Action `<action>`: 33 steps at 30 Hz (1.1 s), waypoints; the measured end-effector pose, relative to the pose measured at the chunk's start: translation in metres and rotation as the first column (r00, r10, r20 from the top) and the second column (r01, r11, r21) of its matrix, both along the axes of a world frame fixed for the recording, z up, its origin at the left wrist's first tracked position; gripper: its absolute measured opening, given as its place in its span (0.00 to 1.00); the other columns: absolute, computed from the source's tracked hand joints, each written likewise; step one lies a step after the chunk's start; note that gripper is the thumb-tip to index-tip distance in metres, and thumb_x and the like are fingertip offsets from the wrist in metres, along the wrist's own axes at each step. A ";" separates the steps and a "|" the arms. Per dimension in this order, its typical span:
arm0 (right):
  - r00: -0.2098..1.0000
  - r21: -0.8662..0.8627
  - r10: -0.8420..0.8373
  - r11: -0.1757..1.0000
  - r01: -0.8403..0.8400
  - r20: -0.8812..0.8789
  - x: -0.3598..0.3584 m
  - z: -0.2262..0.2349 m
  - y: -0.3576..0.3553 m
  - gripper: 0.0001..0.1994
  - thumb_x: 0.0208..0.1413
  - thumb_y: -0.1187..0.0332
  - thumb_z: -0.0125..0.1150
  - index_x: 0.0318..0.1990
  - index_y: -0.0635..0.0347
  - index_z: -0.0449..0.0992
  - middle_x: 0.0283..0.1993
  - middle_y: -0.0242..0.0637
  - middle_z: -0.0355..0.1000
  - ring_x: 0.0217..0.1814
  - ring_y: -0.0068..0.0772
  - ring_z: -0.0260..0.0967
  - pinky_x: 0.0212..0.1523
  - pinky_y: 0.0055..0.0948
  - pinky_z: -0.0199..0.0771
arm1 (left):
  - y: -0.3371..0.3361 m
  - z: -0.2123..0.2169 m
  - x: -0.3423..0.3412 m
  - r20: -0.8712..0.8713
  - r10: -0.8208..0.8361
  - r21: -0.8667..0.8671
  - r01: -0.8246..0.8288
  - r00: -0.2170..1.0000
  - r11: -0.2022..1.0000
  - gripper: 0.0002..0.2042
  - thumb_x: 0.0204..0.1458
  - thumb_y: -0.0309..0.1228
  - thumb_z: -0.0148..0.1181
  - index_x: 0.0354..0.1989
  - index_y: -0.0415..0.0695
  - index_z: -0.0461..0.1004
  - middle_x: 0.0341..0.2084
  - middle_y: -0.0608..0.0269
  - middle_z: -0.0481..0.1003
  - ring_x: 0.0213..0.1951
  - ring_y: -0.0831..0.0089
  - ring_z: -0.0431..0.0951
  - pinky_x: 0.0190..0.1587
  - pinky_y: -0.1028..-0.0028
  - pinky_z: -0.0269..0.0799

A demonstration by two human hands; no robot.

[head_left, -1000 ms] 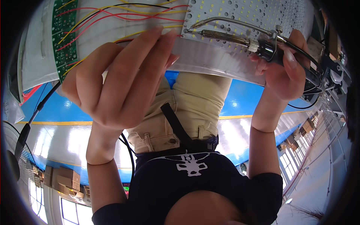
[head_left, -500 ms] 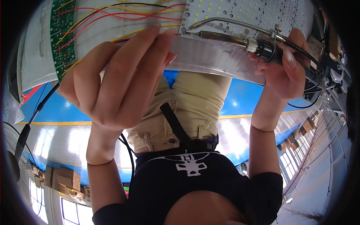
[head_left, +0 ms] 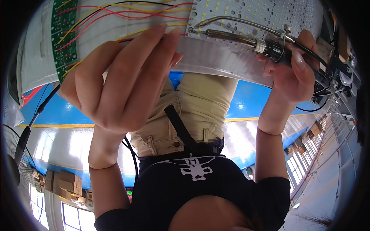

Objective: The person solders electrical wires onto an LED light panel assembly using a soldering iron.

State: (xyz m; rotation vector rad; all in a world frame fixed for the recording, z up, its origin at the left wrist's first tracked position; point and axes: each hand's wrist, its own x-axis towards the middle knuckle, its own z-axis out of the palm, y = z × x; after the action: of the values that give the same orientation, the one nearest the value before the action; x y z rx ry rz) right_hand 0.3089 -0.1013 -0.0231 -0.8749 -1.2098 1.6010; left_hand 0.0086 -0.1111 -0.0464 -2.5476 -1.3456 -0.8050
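Note:
My right hand [head_left: 295, 71] is closed round the black handle of a soldering iron [head_left: 231, 40] that has a curved metal solder feed tube [head_left: 239, 21] clamped along it. The iron's tip touches, or nearly touches, the near left corner of a white LED board [head_left: 266, 21]. My left hand [head_left: 123, 79] pinches a red wire [head_left: 184, 34] whose end meets the board at that same corner. Other red, yellow and black wires [head_left: 131, 13] run from a green circuit board [head_left: 66, 42] at the left to the LED board's left edge.
Both boards lie on a pale covered worktable [head_left: 32, 50], its near edge in front of my lap. A black stand and cables [head_left: 327, 82] are at the right. A fan [head_left: 23, 165] stands at the lower left, with cardboard boxes [head_left: 69, 184] behind on the floor.
The LED board and green board have shifted very slightly to the right in view. Both hands keep nearly the same pose, and the iron's tip stays at the board's corner.

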 end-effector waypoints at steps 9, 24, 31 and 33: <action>0.999 0.039 0.036 0.999 -0.035 -0.025 -0.001 0.004 0.003 0.09 0.57 0.77 0.40 0.38 0.80 0.62 0.35 0.36 0.53 0.24 0.50 0.72 0.38 0.56 0.78 | -0.001 0.001 0.000 0.009 0.002 -0.004 -0.002 1.000 1.000 0.10 0.47 0.39 0.67 0.39 0.58 0.84 0.40 0.88 0.79 0.40 0.82 0.66 0.46 0.80 0.59; 1.000 -0.005 0.028 1.000 -0.028 0.001 -0.001 0.006 0.002 0.08 0.56 0.77 0.41 0.37 0.78 0.59 0.34 0.38 0.54 0.25 0.52 0.73 0.40 0.58 0.78 | -0.001 0.003 0.000 0.008 0.004 -0.014 -0.004 1.000 1.000 0.10 0.46 0.39 0.68 0.38 0.58 0.84 0.40 0.87 0.79 0.40 0.81 0.67 0.45 0.80 0.60; 0.995 0.018 0.077 0.997 -0.079 0.056 -0.001 0.008 0.006 0.06 0.58 0.77 0.40 0.37 0.75 0.58 0.32 0.40 0.55 0.24 0.50 0.72 0.42 0.60 0.77 | -0.001 0.002 0.001 0.023 0.012 -0.027 -0.012 1.000 1.000 0.10 0.47 0.39 0.67 0.38 0.57 0.84 0.40 0.87 0.79 0.40 0.81 0.67 0.45 0.80 0.60; 0.994 0.007 0.085 0.996 -0.086 0.069 -0.002 0.011 0.005 0.05 0.58 0.77 0.40 0.37 0.73 0.58 0.31 0.41 0.55 0.25 0.50 0.72 0.42 0.60 0.77 | -0.001 0.003 0.000 0.018 0.010 -0.025 -0.010 1.000 1.000 0.10 0.47 0.39 0.67 0.38 0.57 0.84 0.40 0.87 0.79 0.40 0.81 0.67 0.45 0.80 0.60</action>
State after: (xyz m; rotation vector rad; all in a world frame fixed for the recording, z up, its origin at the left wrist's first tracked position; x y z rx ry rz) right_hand 0.3067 -0.0965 -0.0125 -0.8883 -1.3183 1.6427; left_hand 0.0090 -0.1120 -0.0438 -2.5563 -1.3812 -0.8160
